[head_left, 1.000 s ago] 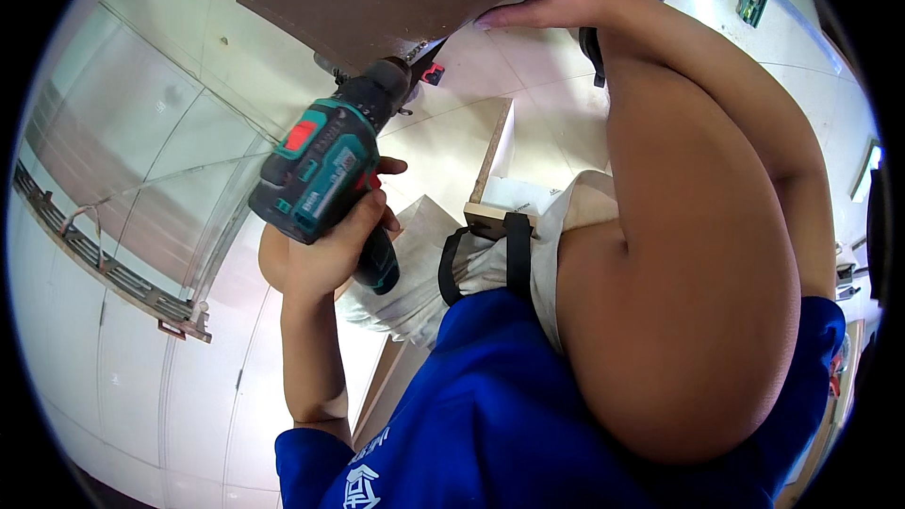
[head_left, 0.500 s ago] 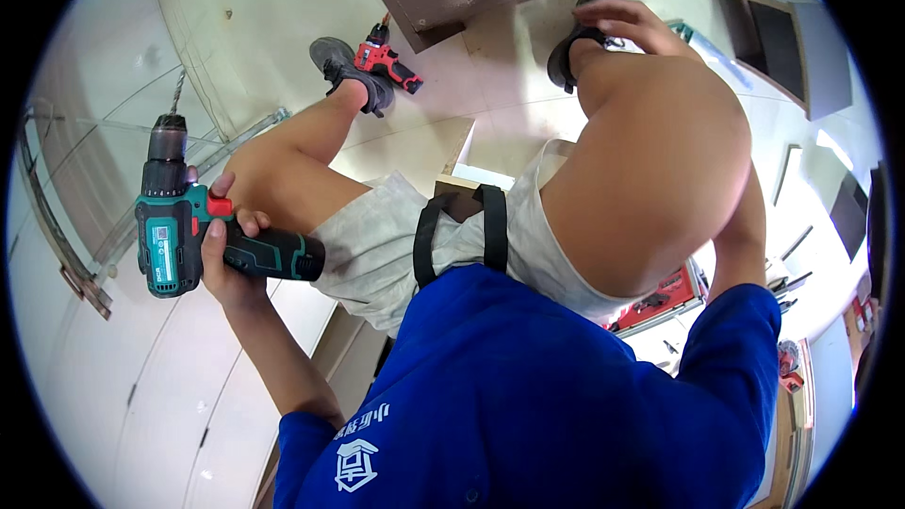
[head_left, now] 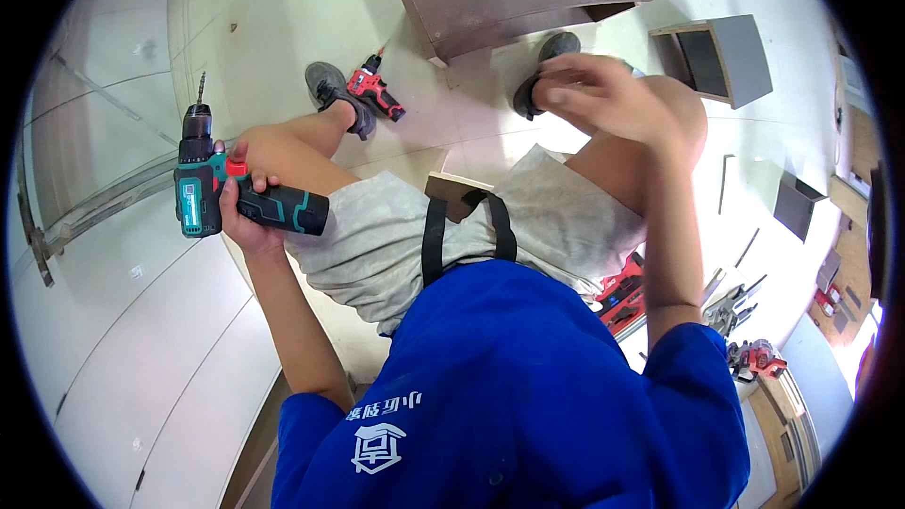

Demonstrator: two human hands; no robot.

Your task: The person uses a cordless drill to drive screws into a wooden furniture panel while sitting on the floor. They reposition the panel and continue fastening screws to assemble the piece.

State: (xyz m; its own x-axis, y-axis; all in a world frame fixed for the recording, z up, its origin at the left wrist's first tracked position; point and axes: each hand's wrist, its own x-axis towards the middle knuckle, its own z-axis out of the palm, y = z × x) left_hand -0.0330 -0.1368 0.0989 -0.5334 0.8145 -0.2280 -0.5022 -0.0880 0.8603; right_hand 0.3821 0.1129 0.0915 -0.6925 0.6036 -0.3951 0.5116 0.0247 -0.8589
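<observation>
My left hand (head_left: pixel 247 203) is wrapped round the handle of a teal and black cordless drill (head_left: pixel 198 188), off to the left beside my knee. A long twist bit (head_left: pixel 202 87) in its chuck points away from me. My right hand (head_left: pixel 613 99), smeared by motion, is raised near my right knee, its fingers stretched out and nothing visible in them. On the floor, against my left shoe (head_left: pixel 330 90), lies a red and black cordless drill (head_left: pixel 375 87) with a bit fitted.
A dark brown cabinet box (head_left: pixel 518 0) stands ahead; a smaller open grey box (head_left: pixel 740 61) sits to its right. Between my thighs is a brown board (head_left: pixel 456 198) with black straps (head_left: pixel 501 226). A red tool case (head_left: pixel 622 297) and a red power tool (head_left: pixel 757 359) lie at right.
My right hand has come back from beside the right shoe, and its forearm now passes over my thigh. The held drill has shifted slightly right and up in view; my head view has moved too.
</observation>
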